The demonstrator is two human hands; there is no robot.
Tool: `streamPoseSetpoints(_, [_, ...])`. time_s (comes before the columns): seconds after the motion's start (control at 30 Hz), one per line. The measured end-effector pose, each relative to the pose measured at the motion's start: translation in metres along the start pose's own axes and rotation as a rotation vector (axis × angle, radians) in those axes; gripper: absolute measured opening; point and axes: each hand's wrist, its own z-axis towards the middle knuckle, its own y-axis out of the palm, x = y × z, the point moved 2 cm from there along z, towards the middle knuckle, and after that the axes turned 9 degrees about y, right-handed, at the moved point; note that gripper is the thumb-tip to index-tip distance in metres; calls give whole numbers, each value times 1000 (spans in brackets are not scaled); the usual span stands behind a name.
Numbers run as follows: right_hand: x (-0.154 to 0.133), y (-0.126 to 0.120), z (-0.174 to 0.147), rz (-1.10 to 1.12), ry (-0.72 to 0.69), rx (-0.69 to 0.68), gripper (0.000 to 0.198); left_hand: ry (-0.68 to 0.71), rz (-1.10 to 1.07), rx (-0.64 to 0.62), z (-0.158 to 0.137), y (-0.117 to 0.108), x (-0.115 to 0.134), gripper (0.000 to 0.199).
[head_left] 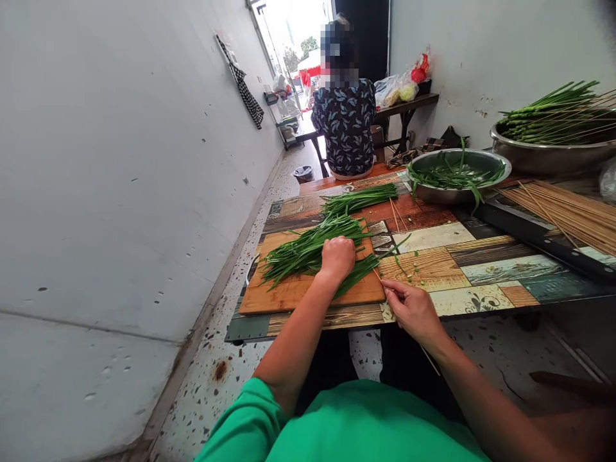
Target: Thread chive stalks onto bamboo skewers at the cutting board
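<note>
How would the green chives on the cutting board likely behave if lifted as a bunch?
The chives are long, thin blades lying splayed, so they would probably droop and fan apart. They look light. The left hand presses on them over the wooden cutting board, which suggests loose strands shift easily.

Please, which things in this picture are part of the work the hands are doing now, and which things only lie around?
In use:
- left hand pressing on the chives
- cutting board under them
- right hand holding a bamboo skewer

Lying about:
- loose skewers
- small steel bowl
- large steel bowl of skewered greens
- cleaver
- checkered cloth on the wall
</note>
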Motion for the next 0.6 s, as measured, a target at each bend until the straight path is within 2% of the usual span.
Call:
streamPoseSetpoints(0.1, [0, -1, 0, 12, 18, -13, 37, 10, -53, 15, -1, 2, -2, 28])
streamPoseSetpoints(0.37, [1, -1, -3, 8, 20, -10, 41, 19, -354, 34, 2, 7, -14, 26])
streamPoseSetpoints(0.6, [6, 3, -2, 30, 2, -12, 35, 24, -404, 52, 4, 16, -17, 24])
